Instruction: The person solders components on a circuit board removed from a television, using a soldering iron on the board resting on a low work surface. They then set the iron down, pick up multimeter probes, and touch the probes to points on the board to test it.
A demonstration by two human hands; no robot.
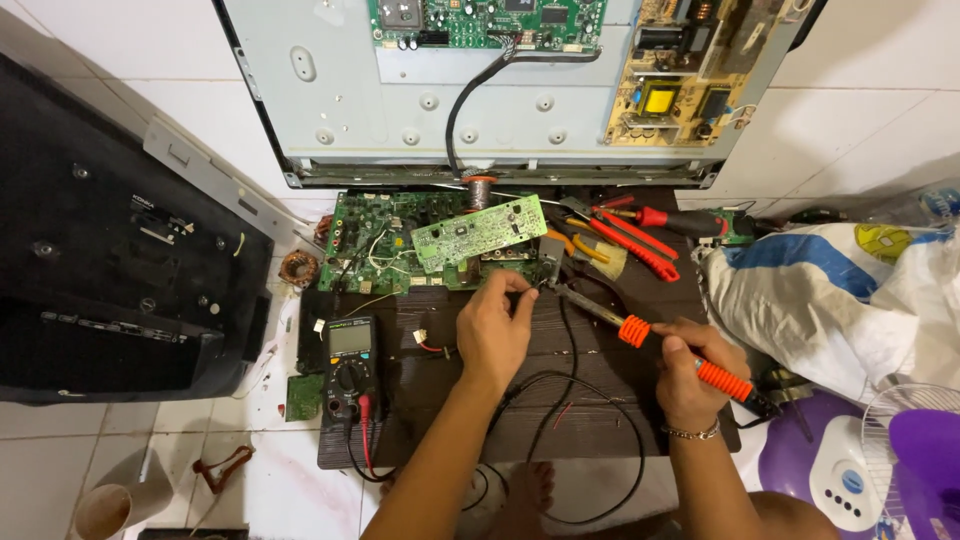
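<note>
At the centre of the frame, on a dark wooden board (600, 400) laid over the tiled floor, the right hand (690, 375) was closed around the orange handle of a soldering iron (640, 335), whose metal shaft ran up and to the left to a tip just beside the left hand (492, 335). The left hand's fingertips (520, 295) were pinched together on something small at the lower edge of a green circuit board (385, 245); what they held was too small to tell. A smaller, paler green board (480, 230) lay tilted on top of the larger one, just above the left hand. A multimeter (350, 365) with red and black leads stood at left of centre, near the left forearm. Red-handled pliers (630, 245) lay at upper right of the board, well apart from both hands. An opened television chassis (340, 100) filled the upper frame.
</note>
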